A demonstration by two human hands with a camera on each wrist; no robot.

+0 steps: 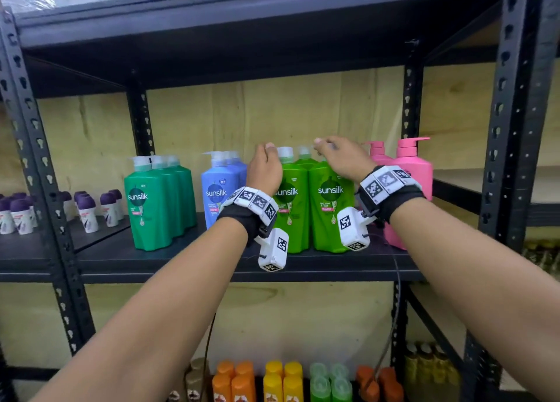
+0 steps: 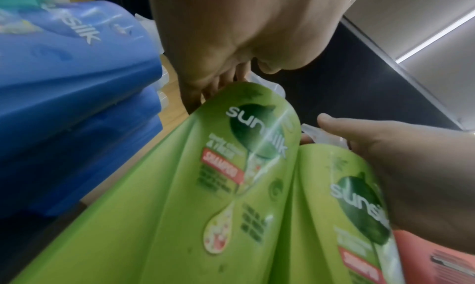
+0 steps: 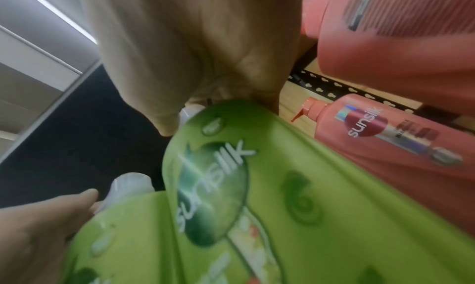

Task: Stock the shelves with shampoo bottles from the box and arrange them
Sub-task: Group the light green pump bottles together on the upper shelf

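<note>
Both hands reach over lime-green plastic Sunsilk shampoo bottles [image 1: 330, 201] on a black metal shelf [image 1: 181, 262]: left hand [image 1: 265, 167] and right hand [image 1: 342, 156] fingers curled at pump tops, grip unclear.

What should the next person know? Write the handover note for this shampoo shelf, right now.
Left hand: fingers at the pump top of the left light green bottle; grip hidden.
Right hand: fingers at the pump top of the right light green bottle; grip hidden too.
Done: dark green bottles, blue bottles, light green and pink bottles stand upright in colour groups on the middle shelf.
Left: finish aligning the light green pair. The box is out of view.
</note>
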